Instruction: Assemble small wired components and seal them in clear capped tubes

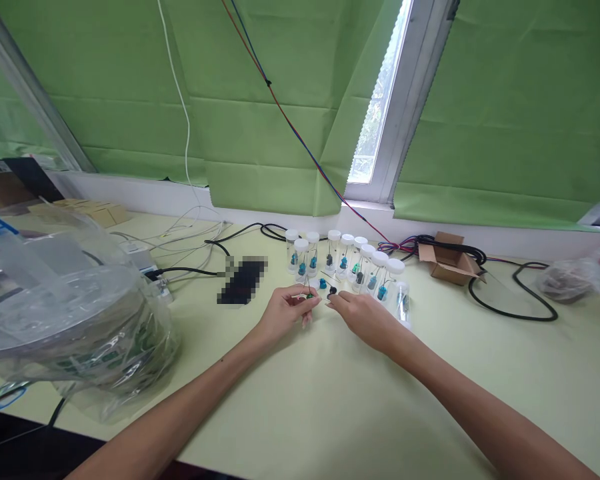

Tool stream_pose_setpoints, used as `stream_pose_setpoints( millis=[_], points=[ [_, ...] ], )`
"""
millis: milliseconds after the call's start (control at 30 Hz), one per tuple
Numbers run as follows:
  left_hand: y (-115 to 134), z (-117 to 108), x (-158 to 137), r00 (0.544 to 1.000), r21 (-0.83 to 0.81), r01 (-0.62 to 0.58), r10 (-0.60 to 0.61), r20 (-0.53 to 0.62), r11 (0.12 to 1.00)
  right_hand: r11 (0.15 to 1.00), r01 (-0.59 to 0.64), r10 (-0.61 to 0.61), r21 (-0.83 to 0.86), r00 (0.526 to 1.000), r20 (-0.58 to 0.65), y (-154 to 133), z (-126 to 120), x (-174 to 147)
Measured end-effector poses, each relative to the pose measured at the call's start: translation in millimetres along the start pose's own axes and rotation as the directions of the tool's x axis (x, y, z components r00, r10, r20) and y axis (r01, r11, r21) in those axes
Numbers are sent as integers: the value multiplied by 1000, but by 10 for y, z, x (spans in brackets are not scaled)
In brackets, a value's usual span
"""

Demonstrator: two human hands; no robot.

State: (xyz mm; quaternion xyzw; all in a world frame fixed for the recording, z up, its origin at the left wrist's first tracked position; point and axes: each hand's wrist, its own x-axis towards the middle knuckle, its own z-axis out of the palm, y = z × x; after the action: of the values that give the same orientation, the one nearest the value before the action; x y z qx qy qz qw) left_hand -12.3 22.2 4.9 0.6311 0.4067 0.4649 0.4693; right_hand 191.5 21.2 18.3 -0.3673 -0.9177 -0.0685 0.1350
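Mid-desk, the left hand has its grip pinched on a small green part, seemingly to steady it; whether the right hand clamps the black part alongside, I cannot tell. Farther, white-capped tubes stand clustered, likely for easy reach.

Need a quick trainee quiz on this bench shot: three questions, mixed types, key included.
1. Multiple choice: which hand pinches the small green part? A) left B) right
2. Fill in: the clear tubes on the table are topped with ____ caps.
3. True or false: the small cardboard box to the right of the tubes stands open.

Key:
1. A, the left hand.
2. White.
3. True; its flaps are spread apart.
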Motion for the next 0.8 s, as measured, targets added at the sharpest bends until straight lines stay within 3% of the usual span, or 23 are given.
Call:
stream_pose_setpoints(
  millis=[133,233,367,567,800],
  points=[
    [27,7,-13,1000,6,22,-22,0,1000,984,-62,66,168,998,-18,-25,-20,19],
    [37,6,-20,1000,10,22,-22,17,1000,906,-116,140,406,990,-30,-53,-45,27],
    [27,0,-22,999,12,-8,8,49,1000,706,-230,265,670,963,51,-80,-42,24],
    [36,0,-23,998,15,-12,11,56,1000,488,-320,306,812,934,184,-101,-36,39],
    [21,-2,-27,997,52,-23,20,71,998,52,-446,267,894,868,418,-100,-63,59]
  ],
)
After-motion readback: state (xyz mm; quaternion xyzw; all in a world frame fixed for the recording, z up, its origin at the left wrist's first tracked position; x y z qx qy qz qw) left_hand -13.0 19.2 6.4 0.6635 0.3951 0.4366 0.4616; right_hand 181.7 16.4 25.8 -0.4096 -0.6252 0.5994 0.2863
